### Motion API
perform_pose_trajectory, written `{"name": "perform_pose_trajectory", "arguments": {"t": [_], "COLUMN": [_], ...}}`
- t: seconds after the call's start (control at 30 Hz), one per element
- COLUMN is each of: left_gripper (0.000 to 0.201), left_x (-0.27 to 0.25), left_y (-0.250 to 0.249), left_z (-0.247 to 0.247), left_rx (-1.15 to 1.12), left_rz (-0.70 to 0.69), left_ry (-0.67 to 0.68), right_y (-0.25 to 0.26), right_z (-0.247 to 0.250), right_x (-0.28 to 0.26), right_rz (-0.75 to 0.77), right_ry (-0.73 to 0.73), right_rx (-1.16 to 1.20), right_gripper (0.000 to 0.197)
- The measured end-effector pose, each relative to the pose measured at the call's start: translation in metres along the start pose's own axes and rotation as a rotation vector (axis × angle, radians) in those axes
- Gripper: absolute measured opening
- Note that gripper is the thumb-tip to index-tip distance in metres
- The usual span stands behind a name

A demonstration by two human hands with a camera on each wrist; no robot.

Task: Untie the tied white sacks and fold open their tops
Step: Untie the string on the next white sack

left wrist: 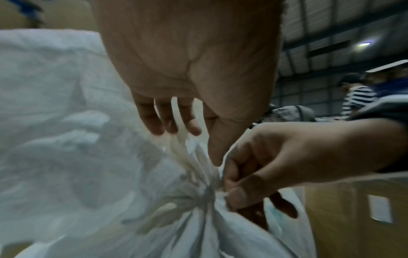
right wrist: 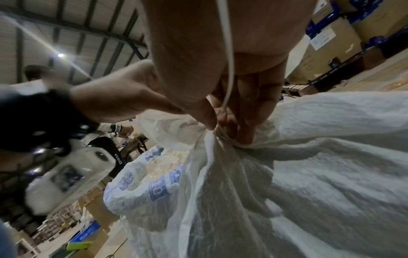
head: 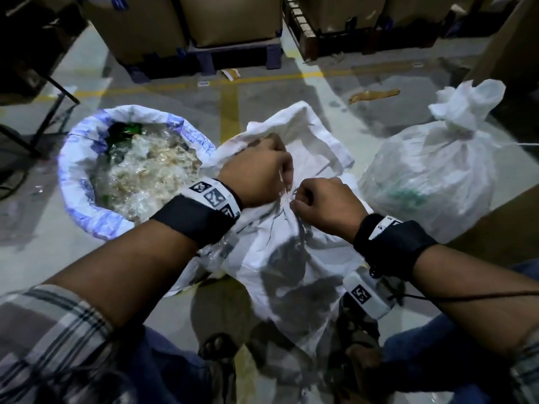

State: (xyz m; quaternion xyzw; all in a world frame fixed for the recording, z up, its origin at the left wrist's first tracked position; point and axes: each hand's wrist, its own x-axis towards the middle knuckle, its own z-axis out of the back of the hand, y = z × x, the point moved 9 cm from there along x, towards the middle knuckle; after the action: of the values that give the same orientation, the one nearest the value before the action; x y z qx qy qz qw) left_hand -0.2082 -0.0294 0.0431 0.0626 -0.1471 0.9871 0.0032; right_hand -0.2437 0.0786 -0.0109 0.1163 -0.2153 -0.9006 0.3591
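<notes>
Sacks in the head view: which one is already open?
The left sack: its blue-printed rim is rolled down, showing clear plastic scraps. The middle sack is bunched under both hands; the right sack is tied.

Both forearms reach forward, wrists close together; left hand fingers curled, pinching; right hand fisted, pinching.

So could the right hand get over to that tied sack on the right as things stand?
Probably yes: the tied sack stands just beyond the right hand with nothing between, but that hand would first have to release the knot.
</notes>
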Motion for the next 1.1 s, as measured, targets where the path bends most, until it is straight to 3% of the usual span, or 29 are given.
{"name": "perform_pose_trajectory", "arguments": {"t": [0.07,0.13,0.27,0.43,0.67,0.87,1.1], "left_gripper": [0.02,0.022,0.023,0.034,0.031,0.048,0.027], "left_x": [-0.006,-0.01,-0.016,-0.015,-0.014,-0.013,-0.01], "left_y": [-0.023,-0.032,-0.012,0.004,-0.006,0.002,0.013], "left_z": [0.01,0.007,-0.016,-0.024,-0.035,-0.044,-0.047], "left_rx": [0.116,0.098,0.086,0.011,-0.012,-0.201,-0.428], "left_rz": [-0.043,-0.021,0.127,0.159,0.015,-0.009,0.049], "left_ry": [-0.038,0.013,0.191,0.231,0.249,0.271,0.288], "right_y": [-0.001,-0.001,0.001,0.001,-0.001,0.002,0.004], "right_z": [-0.001,-0.003,0.0,-0.001,-0.002,0.003,0.009], "right_x": [0.001,0.001,0.002,0.004,0.006,0.006,0.007], "right_rz": [-0.019,-0.023,0.019,-0.001,-0.017,0.012,0.036], "right_ry": [0.041,0.083,0.059,0.081,0.114,0.036,0.069], "right_rx": [0.05,0.109,0.059,0.06,0.073,0.256,0.247], "right_gripper": [0.011,0.007,0.01,0.012,0.014,0.016,0.013]}}
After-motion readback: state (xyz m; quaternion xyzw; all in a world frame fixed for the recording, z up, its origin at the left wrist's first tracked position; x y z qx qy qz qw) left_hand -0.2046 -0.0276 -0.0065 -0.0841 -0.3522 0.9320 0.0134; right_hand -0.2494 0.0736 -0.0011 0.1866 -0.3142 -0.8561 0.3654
